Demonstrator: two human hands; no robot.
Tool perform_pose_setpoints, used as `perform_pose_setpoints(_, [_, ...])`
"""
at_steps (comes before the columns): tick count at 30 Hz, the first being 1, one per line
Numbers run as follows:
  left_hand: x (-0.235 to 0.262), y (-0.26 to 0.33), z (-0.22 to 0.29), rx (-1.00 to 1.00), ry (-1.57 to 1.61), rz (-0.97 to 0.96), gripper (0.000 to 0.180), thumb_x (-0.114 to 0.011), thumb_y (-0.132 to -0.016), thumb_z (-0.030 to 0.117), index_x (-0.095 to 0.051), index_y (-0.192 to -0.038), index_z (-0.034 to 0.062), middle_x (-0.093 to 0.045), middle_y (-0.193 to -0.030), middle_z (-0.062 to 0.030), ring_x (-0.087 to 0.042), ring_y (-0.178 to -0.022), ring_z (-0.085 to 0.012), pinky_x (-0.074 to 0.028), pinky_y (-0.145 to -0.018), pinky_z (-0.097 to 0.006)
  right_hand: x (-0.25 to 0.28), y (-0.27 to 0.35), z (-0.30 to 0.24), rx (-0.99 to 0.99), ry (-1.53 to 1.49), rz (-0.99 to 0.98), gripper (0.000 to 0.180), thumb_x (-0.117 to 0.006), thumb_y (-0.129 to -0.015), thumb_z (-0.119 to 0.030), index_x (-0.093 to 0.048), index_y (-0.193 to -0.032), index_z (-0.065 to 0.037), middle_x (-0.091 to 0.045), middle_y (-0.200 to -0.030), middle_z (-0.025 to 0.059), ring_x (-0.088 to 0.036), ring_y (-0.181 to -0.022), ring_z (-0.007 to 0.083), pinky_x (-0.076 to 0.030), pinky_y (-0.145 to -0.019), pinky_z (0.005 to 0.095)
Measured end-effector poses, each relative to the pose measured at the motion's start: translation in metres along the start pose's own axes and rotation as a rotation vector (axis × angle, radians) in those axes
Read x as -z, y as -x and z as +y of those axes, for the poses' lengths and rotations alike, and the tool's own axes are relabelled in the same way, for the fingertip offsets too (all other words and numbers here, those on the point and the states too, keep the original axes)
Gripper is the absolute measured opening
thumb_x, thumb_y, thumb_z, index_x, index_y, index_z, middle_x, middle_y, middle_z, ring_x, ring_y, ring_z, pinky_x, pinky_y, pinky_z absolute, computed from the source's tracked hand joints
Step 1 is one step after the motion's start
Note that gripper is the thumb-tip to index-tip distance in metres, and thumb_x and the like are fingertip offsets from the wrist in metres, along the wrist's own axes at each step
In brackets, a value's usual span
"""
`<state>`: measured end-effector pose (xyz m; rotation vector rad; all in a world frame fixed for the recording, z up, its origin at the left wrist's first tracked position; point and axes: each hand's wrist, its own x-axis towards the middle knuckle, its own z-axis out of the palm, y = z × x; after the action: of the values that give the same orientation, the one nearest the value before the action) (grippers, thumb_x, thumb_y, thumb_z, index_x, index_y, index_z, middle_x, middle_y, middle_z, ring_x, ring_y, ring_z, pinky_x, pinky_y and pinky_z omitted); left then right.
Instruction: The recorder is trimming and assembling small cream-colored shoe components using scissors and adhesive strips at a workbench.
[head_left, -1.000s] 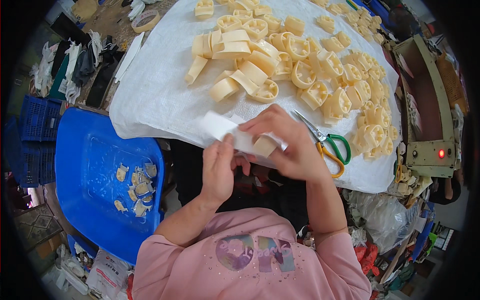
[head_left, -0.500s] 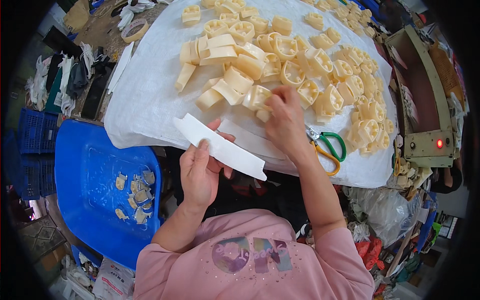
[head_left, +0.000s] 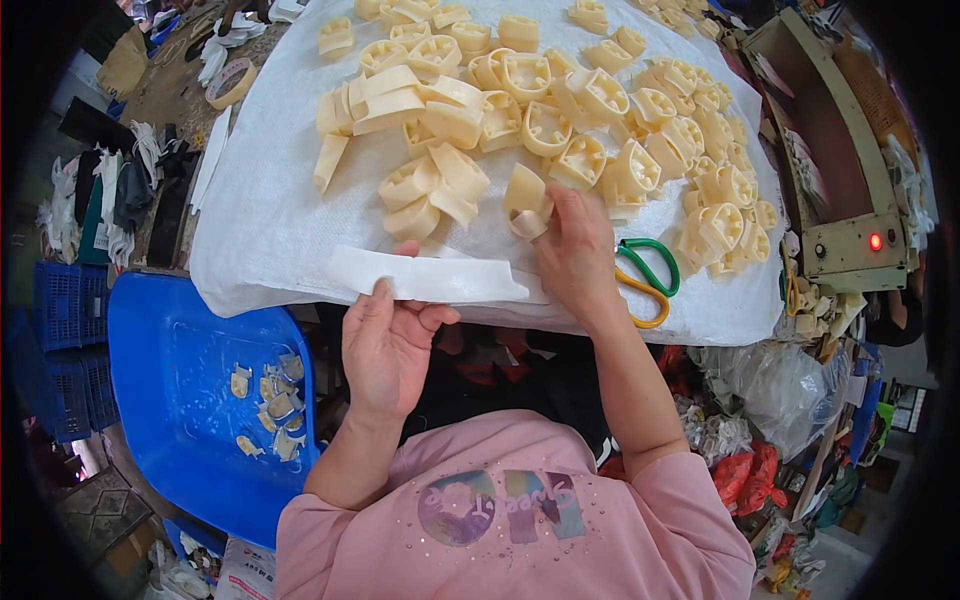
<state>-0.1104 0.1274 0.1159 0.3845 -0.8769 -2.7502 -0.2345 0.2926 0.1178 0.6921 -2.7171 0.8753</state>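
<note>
My left hand pinches a flat white strip with notched ends between thumb and fingers, level over the front edge of the cloth. My right hand is closed on a cream plastic shoe heel, just right of the strip; the fingertips partly cover it. A small cluster of similar cream heels lies left of it, with a larger pile of heels behind. Beside my right wrist lie scissors with one green and one yellow handle loop, blades hidden behind the hand.
A white cloth covers the work surface. At left stands a blue plastic tub holding several scraps. A tape roll sits far left. A metal box machine with a lit red lamp stands right, above plastic bags.
My right hand has drawn one heel away from the cluster, toward me. The white strip has turned from slanting to nearly level. The whole view has shifted slightly.
</note>
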Motion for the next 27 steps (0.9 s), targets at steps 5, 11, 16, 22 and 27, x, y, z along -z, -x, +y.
perform_pose_setpoints(5, [-0.001,0.001,-0.006,-0.010,-0.078,-0.112,0.040,-0.035,-0.099,0.021,-0.041,-0.130,-0.0045,-0.059,-0.105,-0.0129,-0.058,-0.090,-0.0197,-0.050,-0.069,-0.032,0.002,0.014,0.017,-0.225,-0.447,0.203,0.035,-0.067,-0.082,-0.011,-0.056,-0.114,-0.003,-0.061,-0.099,0.0116,-0.061,-0.083,0.0208,-0.049,-0.074,0.0287])
perform_pose_setpoints(11, [-0.013,0.002,-0.017,-0.051,-0.162,-0.095,0.039,-0.037,-0.099,0.021,-0.043,-0.128,-0.0040,-0.051,-0.126,-0.0138,-0.055,-0.094,-0.0186,-0.046,-0.074,-0.032,0.040,0.033,0.010,-0.162,-1.011,0.214,0.037,-0.062,-0.087,-0.009,-0.049,-0.121,-0.005,-0.058,-0.110,0.0102,-0.057,-0.097,0.0169,-0.048,-0.083,0.0306])
perform_pose_setpoints(16, [-0.033,0.001,-0.035,-0.099,-0.291,-0.124,0.041,-0.038,-0.099,0.021,-0.040,-0.130,-0.0040,-0.047,-0.132,-0.0139,-0.054,-0.105,-0.0206,-0.043,-0.090,-0.035,0.046,0.051,-0.026,0.318,-0.875,0.217,0.035,-0.059,-0.083,0.002,-0.049,-0.115,-0.008,-0.057,-0.110,0.0206,-0.058,-0.095,0.0291,-0.048,-0.080,0.0353])
perform_pose_setpoints(22, [-0.052,0.015,-0.033,0.082,-0.033,-0.265,0.044,-0.032,-0.100,0.020,-0.033,-0.132,-0.0102,-0.042,-0.134,-0.0213,-0.043,-0.125,-0.0260,-0.034,-0.106,-0.038,0.031,0.057,-0.027,0.477,-0.629,0.356,0.047,-0.048,-0.074,0.018,-0.050,-0.115,-0.006,-0.057,-0.110,0.0213,-0.059,-0.092,0.0339,-0.051,-0.074,0.0391])
perform_pose_setpoints(27, [-0.050,0.016,-0.032,0.045,-0.099,-0.310,0.043,-0.031,-0.100,0.019,-0.035,-0.131,-0.0112,-0.042,-0.134,-0.0213,-0.044,-0.124,-0.0260,-0.036,-0.105,-0.037,0.028,0.055,-0.025,0.509,-0.627,0.398,0.047,-0.048,-0.074,0.017,-0.051,-0.114,-0.006,-0.057,-0.110,0.0201,-0.059,-0.091,0.0340,-0.051,-0.074,0.0396])
